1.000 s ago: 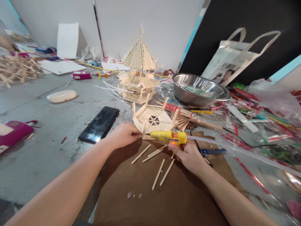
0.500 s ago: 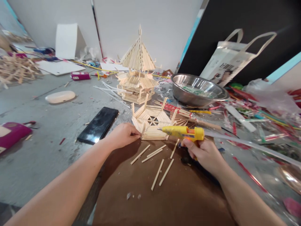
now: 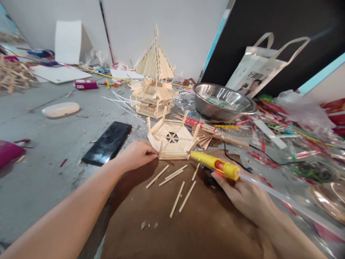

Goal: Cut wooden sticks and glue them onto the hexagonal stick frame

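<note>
My right hand (image 3: 242, 190) is wrapped round a yellow hot glue gun (image 3: 212, 163) with a long clear glue stick (image 3: 285, 201) trailing from its back. The gun's nozzle is at the front right corner of a six-sided wooden-stick frame (image 3: 175, 149). This frame has short posts standing at its corners and a spoked opening in its middle. At its front left corner, my left hand (image 3: 137, 154) is closed in a pinch, fingertips against the frame. Several loose wooden sticks (image 3: 176, 199) lie in front of the frame on a brown board (image 3: 151, 230).
Behind the frame stands a stick-built pagoda (image 3: 155, 90). A steel bowl (image 3: 223, 111) is at its right, near a white tote bag (image 3: 258, 68). A black phone (image 3: 107, 142) lies left of my hand, beyond it a white oval case (image 3: 61, 109). Scraps litter the right side.
My right hand has brought the glue gun down and slightly right, its nozzle shifting from the frame's front side to its front right corner. My left hand stays at the frame's left corner.
</note>
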The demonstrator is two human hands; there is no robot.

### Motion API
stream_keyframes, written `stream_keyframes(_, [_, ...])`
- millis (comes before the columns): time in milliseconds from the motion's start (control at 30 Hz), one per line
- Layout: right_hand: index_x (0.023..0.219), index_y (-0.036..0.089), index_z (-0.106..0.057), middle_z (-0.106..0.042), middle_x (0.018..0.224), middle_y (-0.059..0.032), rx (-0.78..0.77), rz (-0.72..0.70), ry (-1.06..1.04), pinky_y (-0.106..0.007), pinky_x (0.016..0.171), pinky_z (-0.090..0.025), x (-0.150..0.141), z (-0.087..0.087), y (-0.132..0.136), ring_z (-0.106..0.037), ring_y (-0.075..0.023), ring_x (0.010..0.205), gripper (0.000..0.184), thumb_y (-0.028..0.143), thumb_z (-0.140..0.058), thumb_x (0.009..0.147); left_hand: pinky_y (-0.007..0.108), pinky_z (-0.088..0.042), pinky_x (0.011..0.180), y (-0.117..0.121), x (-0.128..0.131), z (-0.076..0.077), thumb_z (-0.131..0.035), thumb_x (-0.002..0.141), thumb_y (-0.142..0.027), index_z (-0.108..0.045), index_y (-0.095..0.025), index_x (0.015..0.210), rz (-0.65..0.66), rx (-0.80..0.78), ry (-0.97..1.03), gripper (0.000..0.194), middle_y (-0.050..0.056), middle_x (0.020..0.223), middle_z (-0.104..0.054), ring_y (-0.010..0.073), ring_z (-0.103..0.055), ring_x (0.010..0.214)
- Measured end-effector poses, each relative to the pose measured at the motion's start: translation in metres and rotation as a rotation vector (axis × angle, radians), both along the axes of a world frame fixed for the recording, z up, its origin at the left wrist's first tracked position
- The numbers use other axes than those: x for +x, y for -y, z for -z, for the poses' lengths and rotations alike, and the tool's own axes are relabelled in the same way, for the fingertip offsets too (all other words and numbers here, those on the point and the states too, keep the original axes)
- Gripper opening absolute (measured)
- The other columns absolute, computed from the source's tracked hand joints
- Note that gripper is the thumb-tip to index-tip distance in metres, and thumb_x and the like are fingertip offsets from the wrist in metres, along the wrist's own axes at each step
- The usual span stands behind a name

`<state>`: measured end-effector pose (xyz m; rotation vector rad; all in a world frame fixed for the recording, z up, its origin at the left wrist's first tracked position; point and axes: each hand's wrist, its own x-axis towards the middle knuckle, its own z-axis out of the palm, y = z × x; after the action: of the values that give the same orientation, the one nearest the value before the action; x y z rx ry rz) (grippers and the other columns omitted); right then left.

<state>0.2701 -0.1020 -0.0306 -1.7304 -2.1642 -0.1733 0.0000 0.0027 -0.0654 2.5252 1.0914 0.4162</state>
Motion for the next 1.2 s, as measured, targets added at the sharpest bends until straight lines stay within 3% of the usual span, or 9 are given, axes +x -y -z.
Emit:
stream_keyframes(200, [0.099,0.017,-0.050,-0.062,0.082,-0.0064,0.014,-0.006,0.145,-0.025,0.052,-0.043,0.001,0.013,0.003,-0.059,-0.0178,0.066,0.032,0.038,-0.037,0.078,0.020,-0.039,0.066,-0.001,0.001,0.001,-0.046,0.072,-0.024,-0.065,-0.020,0.074,-0.008,0.018,-0.012,0.020,0.001,0.075,-0.064,0.0122,-0.056,0.070])
stream_keyframes(500, [0.097,0.017,-0.048,-0.063,0.083,-0.0060,0.058,0.006,0.166,-0.023,0.050,-0.041,-0.005,0.017,0.002,-0.059,-0.0162,0.065,0.031,0.038,-0.035,0.078,0.021,-0.039,0.065,-0.001,0.000,0.001,-0.046,0.072,-0.026,-0.066,-0.020,0.075,-0.024,0.004,-0.013,0.021,0.001,0.076,-0.065,0.0124,-0.056,0.070])
stream_keyframes(1200, [0.095,0.021,-0.049,-0.063,0.074,-0.0015,-0.019,0.008,0.189,-0.023,0.046,-0.039,-0.006,0.016,0.004,-0.059,-0.0146,0.058,0.027,0.037,-0.036,0.078,0.021,-0.039,0.065,0.000,0.001,0.001,-0.046,0.072,-0.027,-0.066,-0.021,0.076,-0.040,0.008,-0.011,0.021,0.000,0.076,-0.065,0.0122,-0.056,0.070])
